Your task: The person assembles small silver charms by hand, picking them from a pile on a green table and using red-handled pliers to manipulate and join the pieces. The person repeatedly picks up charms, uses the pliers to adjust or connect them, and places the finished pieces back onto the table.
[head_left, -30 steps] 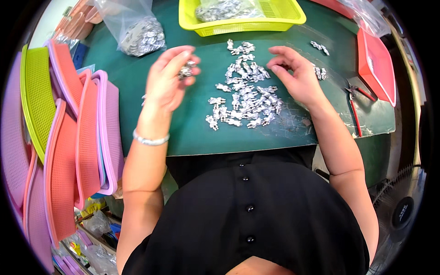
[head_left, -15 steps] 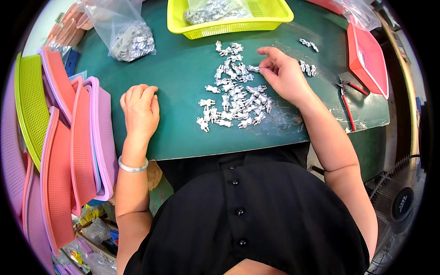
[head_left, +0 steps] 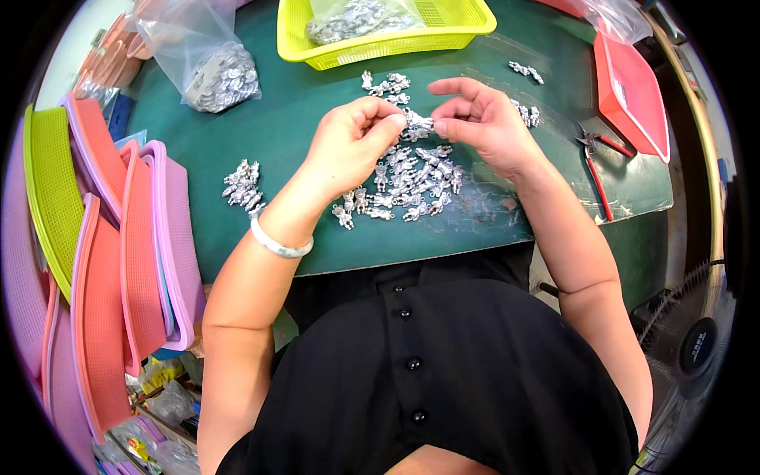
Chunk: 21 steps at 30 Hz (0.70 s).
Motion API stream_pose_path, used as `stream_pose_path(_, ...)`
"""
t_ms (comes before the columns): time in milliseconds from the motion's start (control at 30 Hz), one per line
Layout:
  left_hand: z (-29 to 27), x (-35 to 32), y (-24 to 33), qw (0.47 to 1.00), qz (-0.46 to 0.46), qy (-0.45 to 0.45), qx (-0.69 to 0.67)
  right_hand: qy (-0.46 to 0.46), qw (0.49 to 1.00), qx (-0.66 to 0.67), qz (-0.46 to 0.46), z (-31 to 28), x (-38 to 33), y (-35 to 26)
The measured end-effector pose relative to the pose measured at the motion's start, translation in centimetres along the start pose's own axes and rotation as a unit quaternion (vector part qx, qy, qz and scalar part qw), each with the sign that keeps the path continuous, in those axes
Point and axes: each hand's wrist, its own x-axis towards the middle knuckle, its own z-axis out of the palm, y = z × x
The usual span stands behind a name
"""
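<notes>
Small silvery metal bear-like charms (head_left: 416, 182), each with a loop, lie in a loose heap mid-table. Over its far part, my right hand (head_left: 491, 131) pinches one metal charm (head_left: 426, 124) between thumb and finger, other fingers loosely bent. Close by on the left, my left hand (head_left: 352, 142) has thumb and fingers drawn together at the heap; what lies in them is hidden. A separate small pile of charms (head_left: 243, 186) rests left of my left forearm. Two little groups of charms (head_left: 526, 72) lie beyond my right hand, one partly covered by it.
A yellow-green basket (head_left: 388, 54) holding a bag of metal pieces stands at the far edge. Left of it sits a clear bag of metal parts (head_left: 224, 83). Red-handled pliers (head_left: 598, 174) lie by a red tray (head_left: 633, 95). Stacked plastic baskets (head_left: 170, 237) crowd the left; a fan (head_left: 697, 348) stands right.
My left hand has moved right and away from me to the heap, uncovering a small pile of charms on the left. My right hand stays near the heap's far part, a charm still pinched.
</notes>
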Motion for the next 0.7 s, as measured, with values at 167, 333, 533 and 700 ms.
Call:
stream_pose_path(167,0.49,0.78,-0.26,0.997,-0.037,-0.005,-0.071,-0.009,1.0,0.026,-0.009,0.05,-0.22,-0.16)
stream_pose_path(333,0.2,0.3,-0.37,0.99,-0.067,-0.002,-0.124,-0.033,0.999,0.035,-0.011,0.2,-0.22,-0.07)
stream_pose_path(533,0.23,-0.02,-0.21,0.988,-0.067,0.003,-0.137,-0.057,0.997,0.055,0.026,0.23,-0.24,-0.17)
stream_pose_path(700,0.46,-0.07,-0.37,0.99,-0.054,0.014,-0.128,-0.064,0.994,0.075,0.049,0.37,-0.24,-0.31)
